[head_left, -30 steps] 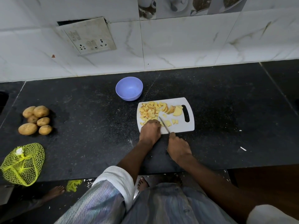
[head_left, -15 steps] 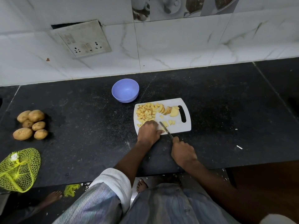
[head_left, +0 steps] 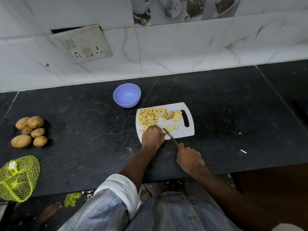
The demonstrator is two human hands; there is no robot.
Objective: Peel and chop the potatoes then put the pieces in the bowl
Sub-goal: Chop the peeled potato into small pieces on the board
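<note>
Looking down from the head camera, I take the white cutting board (head_left: 182, 133) as my landmark on the black counter (head_left: 83, 147). My left hand (head_left: 153, 136) sits on the board's near left corner, fingers curled down over something at the board's surface; I cannot tell exactly what they pinch, since the knuckles hide it. My right hand (head_left: 190, 158) is off the board's near edge, over the counter, wrapped tight around the handle of a knife (head_left: 170, 138). Its blade slants up and left onto the board, the tip just beside my left fingers.

Chopped potato pieces (head_left: 148, 118) are heaped on the board's far left part, reaching down to my left hand. Thicker slices (head_left: 170, 115) lie next to them toward the board's handle slot, and a few loose bits (head_left: 171, 127) rest mid-board, right of the blade tip.

A purple bowl (head_left: 127, 95) stands on the counter just beyond the board's far left corner, close to it without touching. I see no pieces inside it.

Well to the left of the board, whole unpeeled potatoes (head_left: 30, 131) are clustered on the counter. Nearer me than those, a yellow mesh bag (head_left: 18, 178) hangs over the counter's front edge. Beyond the board, on the tiled wall, a socket plate (head_left: 83, 44) is mounted up and to the left.
</note>
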